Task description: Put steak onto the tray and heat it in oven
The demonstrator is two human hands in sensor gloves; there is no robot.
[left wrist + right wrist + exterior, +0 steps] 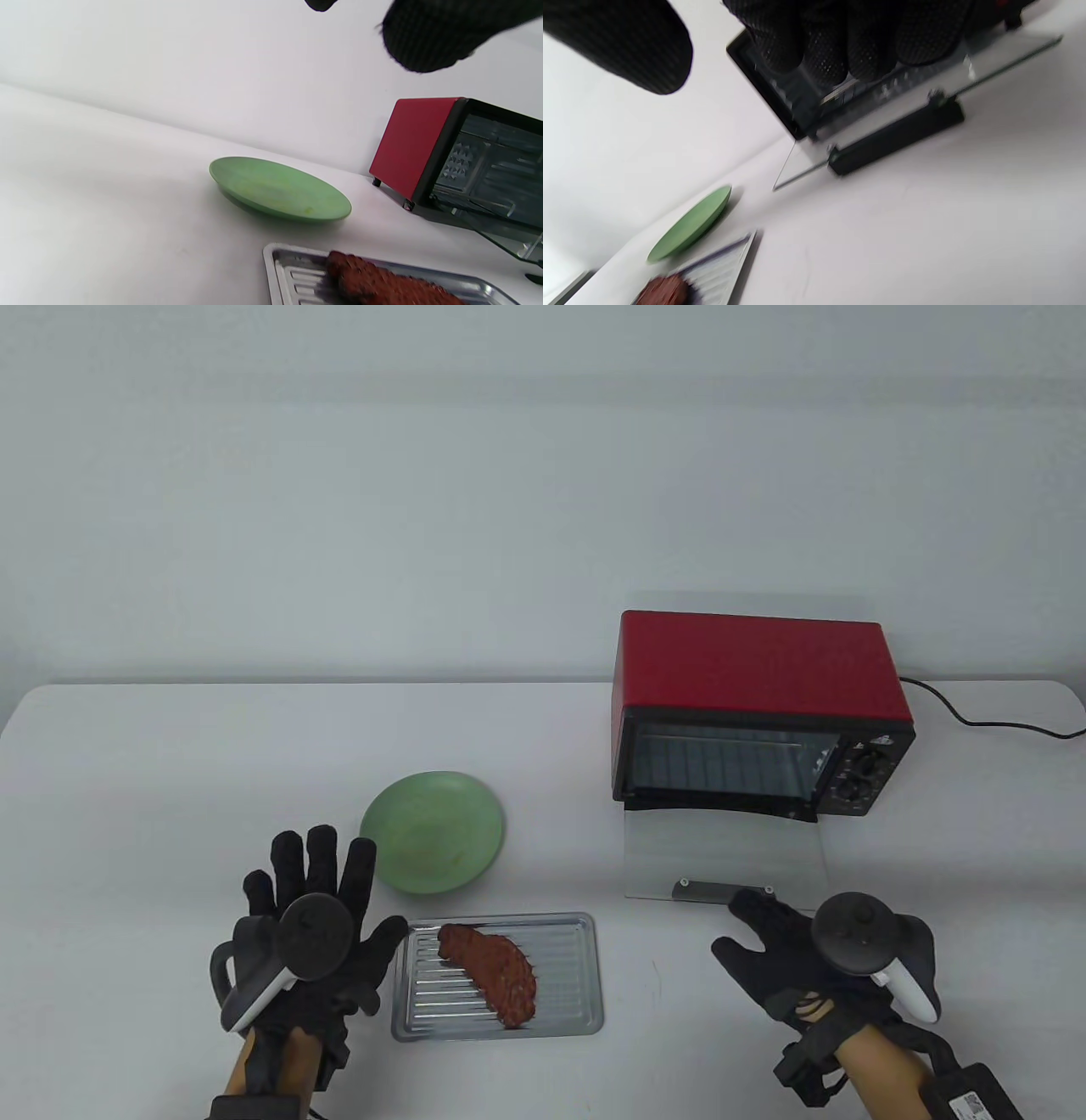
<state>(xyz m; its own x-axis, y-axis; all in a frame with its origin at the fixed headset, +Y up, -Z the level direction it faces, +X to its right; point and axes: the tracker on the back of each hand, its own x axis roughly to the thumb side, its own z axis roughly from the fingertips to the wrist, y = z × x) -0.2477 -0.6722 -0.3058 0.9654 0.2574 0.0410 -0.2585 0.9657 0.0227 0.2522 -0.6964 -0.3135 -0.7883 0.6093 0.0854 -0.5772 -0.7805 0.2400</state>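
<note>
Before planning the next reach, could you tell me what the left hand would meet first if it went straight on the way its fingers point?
Probably the round green plate: the left hand points up-table toward its near-left edge, though height above it is unclear.

No legible text, brand or number in any view; a white label on the black box at the right wrist carries a code pattern and print too small to read; a small emblem above the dials of the red oven cannot be made out.
</note>
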